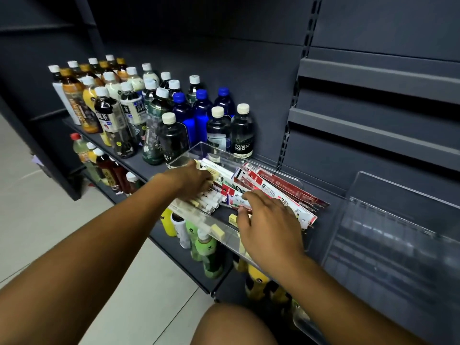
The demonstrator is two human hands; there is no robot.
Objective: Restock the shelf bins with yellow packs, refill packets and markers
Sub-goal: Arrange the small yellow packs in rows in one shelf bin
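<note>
Two-handed, reached into clear bin (pixel 211 149) at frame centre | curled left hand (pixel 193 181) over white markers (pixel 211 205) beside yellow pack (pixel 214 173), grasp unclear | rested loosely spread right hand (pixel 270 225) on refill packets (pixel 286 185)

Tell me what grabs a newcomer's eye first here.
Two bare hands meet in a clear bin at centre: the left hand on white markers, the right hand on red-and-white refill packets fanned out to the right. Behind them on the left, a crowd of capped bottles fills the dark shelf.
</note>
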